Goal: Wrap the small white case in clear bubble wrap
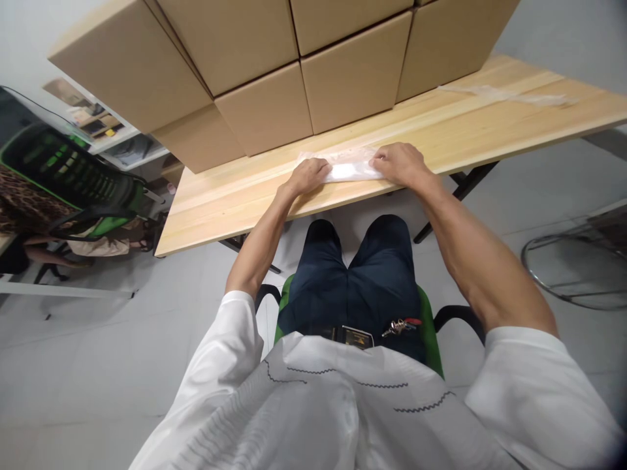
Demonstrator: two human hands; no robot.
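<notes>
Just above the middle of the frame, plastic wrap (pixel 347 168) lies on the desk (pixel 215 205), the left hand (pixel 309 175) and right hand (pixel 400 163) each closed in a pinching grip on one end, so its handling looks unfinished, though whether it is sealed I cannot tell.

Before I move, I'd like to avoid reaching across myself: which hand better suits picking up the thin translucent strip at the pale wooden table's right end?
Probably the right hand: it is nearer the strip. The left hand is farther off. Both hold the translucent white plastic packet.
</notes>
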